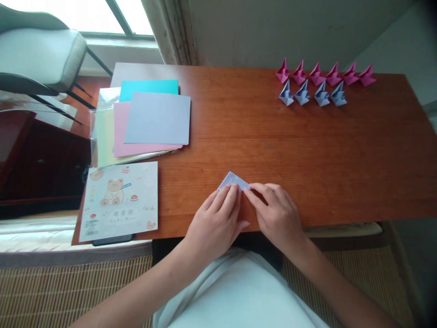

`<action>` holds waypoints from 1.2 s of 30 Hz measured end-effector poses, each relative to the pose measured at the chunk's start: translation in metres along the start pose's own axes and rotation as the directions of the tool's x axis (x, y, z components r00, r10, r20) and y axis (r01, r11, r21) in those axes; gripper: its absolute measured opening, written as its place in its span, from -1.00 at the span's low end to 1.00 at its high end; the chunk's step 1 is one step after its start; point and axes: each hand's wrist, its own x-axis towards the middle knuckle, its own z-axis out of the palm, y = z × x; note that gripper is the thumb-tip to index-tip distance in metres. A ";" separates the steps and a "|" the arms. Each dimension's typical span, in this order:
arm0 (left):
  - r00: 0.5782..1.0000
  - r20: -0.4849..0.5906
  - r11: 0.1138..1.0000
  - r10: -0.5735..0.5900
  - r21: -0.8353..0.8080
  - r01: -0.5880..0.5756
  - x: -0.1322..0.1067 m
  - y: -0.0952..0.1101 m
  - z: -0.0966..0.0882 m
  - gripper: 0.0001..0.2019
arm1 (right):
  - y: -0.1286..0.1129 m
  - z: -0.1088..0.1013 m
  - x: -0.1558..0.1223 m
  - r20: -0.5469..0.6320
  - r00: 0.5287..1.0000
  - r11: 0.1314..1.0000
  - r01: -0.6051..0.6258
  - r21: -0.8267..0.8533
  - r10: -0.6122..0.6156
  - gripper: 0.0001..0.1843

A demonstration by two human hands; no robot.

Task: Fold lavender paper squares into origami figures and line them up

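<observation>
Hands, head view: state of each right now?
Left hand: open, fingers flat on the folded blue paper.
Right hand: fingers bent, tips at the paper's right corner; pinch or press cannot be told.

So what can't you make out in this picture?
Head view: most of the folded lilac paper lies under the left hand and right hand; its folds are hidden.
Head view: the print on the bear-printed sheet is too small to read.
Head view: a dark flat object beneath that sheet is mostly covered.
</observation>
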 end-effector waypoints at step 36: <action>0.991 -0.073 0.993 -0.116 -0.008 0.116 -0.005 -0.004 -0.001 -0.53 | 0.003 -0.001 0.017 -0.030 0.991 0.953 -0.114 0.279 0.127 -0.64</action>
